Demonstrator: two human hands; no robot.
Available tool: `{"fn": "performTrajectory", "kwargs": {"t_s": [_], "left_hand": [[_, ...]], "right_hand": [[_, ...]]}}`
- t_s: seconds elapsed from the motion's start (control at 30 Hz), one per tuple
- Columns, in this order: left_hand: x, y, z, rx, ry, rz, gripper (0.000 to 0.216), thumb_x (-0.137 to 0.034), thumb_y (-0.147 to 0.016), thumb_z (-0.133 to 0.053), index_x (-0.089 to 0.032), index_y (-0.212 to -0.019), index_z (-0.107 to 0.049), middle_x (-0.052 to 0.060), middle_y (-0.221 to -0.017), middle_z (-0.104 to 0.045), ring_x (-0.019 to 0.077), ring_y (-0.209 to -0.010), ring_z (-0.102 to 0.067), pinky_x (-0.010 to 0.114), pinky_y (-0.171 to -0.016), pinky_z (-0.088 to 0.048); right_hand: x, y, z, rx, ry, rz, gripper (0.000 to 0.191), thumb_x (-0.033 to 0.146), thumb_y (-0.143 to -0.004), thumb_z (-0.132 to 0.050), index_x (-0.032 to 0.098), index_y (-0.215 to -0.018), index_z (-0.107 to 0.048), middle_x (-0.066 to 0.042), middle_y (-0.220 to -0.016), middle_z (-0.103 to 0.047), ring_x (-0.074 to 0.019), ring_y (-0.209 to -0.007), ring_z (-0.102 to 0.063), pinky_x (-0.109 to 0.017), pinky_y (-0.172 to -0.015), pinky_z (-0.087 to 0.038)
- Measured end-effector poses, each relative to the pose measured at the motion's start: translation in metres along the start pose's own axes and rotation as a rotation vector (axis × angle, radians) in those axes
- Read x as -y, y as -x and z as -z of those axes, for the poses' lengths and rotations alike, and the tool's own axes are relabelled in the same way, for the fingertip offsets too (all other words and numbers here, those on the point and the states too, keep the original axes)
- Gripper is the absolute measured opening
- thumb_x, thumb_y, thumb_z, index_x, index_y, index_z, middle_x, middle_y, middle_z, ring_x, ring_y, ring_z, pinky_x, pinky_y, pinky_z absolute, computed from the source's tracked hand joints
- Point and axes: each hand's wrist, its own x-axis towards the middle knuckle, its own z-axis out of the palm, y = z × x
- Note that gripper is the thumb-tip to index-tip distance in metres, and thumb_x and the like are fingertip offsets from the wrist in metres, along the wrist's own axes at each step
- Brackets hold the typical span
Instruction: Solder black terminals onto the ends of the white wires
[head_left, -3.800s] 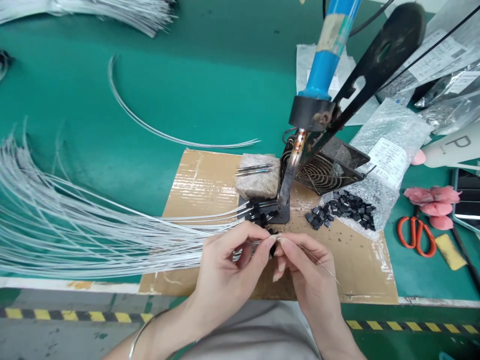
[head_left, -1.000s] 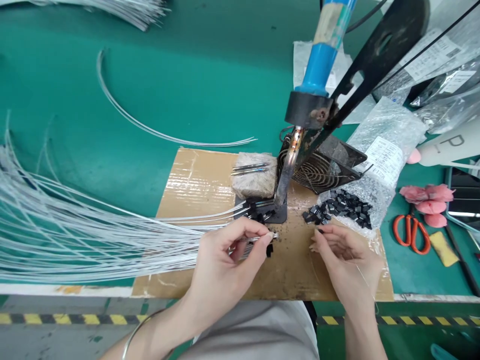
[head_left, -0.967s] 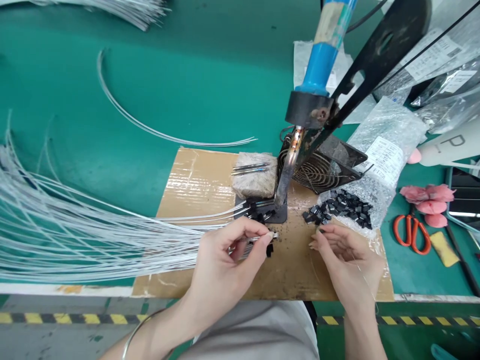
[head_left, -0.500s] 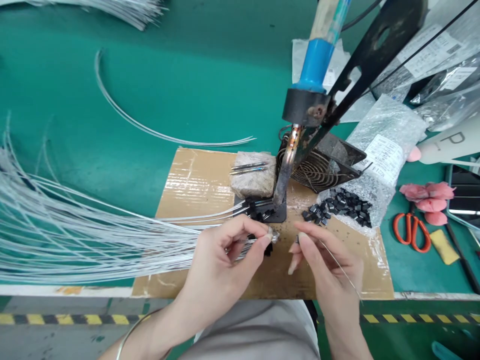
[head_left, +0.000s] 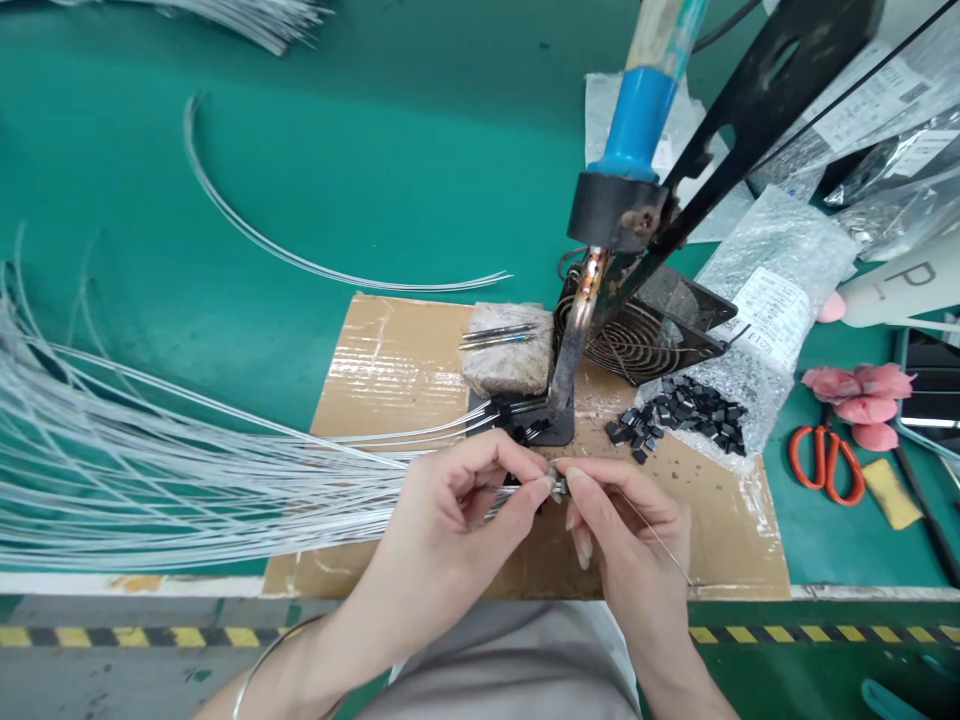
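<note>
"how are the hands posed?"
"left hand (head_left: 461, 525) and right hand (head_left: 637, 535), both thumb-and-index pinched, fingertips close together."
"and the arms?"
"left forearm (head_left: 322, 655) and right forearm (head_left: 679, 675) slant inward from below."

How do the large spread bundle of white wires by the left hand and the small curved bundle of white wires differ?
The large bundle has many strands; the small bundle only a few. The large bundle fans out at left; the small bundle forms one arc. The large bundle runs to the left hand; the small bundle lies apart from it. Both are thin white wires.
</note>
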Motion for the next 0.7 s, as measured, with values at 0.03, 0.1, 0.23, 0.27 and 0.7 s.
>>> {"fn": "performTrajectory", "kwargs": {"t_s": [0.03,0.1,0.23,0.27,0.7], "left_hand": [[0.0,0.0,0.0,-0.001,0.005,-0.003,0.015,-0.02,-0.094,-0.069,-0.022,-0.08,-0.073,-0.001,-0.082,-0.077,0.011,-0.07,-0.065,0.019,-0.061,-0.046],[-0.003,0.0,0.0,-0.006,0.015,-0.01,0.015,-0.018,-0.093,-0.069,-0.022,-0.079,-0.073,-0.001,-0.082,-0.077,0.0109,-0.071,-0.066,0.019,-0.064,-0.049],[-0.011,-0.003,-0.001,-0.011,-0.001,0.001,0.014,-0.017,-0.088,-0.07,-0.02,-0.075,-0.072,0.0,-0.079,-0.078,0.0111,-0.069,-0.067,0.018,-0.063,-0.051],[-0.013,-0.004,-0.001,-0.008,-0.006,0.002,0.014,-0.017,-0.087,-0.07,-0.019,-0.073,-0.072,0.001,-0.078,-0.077,0.0113,-0.069,-0.067,0.017,-0.063,-0.052],[-0.018,-0.018,-0.004,-0.094,-0.04,-0.03,0.012,-0.016,-0.081,-0.069,-0.018,-0.069,-0.07,0.001,-0.075,-0.076,0.0099,-0.068,-0.066,0.016,-0.061,-0.051]], "right_hand": [[0.001,0.0,0.0,0.0,0.006,0.007,0.013,0.024,-0.091,-0.08,0.033,-0.09,-0.089,0.005,-0.055,-0.068,-0.002,-0.039,-0.05,-0.008,-0.041,-0.042],[0.001,-0.001,-0.001,-0.007,0.02,0.024,0.015,0.022,-0.091,-0.08,0.033,-0.09,-0.089,0.005,-0.054,-0.068,-0.0023,-0.039,-0.05,-0.008,-0.04,-0.042],[0.001,-0.001,-0.002,-0.029,0.047,0.059,0.016,0.02,-0.091,-0.079,0.032,-0.091,-0.089,0.005,-0.055,-0.068,-0.003,-0.04,-0.051,-0.009,-0.04,-0.042],[0.001,0.0,-0.002,-0.03,0.058,0.065,0.016,0.021,-0.091,-0.079,0.033,-0.09,-0.089,0.005,-0.055,-0.068,-0.0033,-0.04,-0.051,-0.01,-0.04,-0.042],[-0.004,0.008,0.015,-0.028,0.398,0.261,0.028,0.027,-0.113,-0.042,0.031,-0.133,-0.061,0.006,-0.073,-0.059,-0.012,-0.06,-0.049,-0.025,-0.057,-0.04]]}}
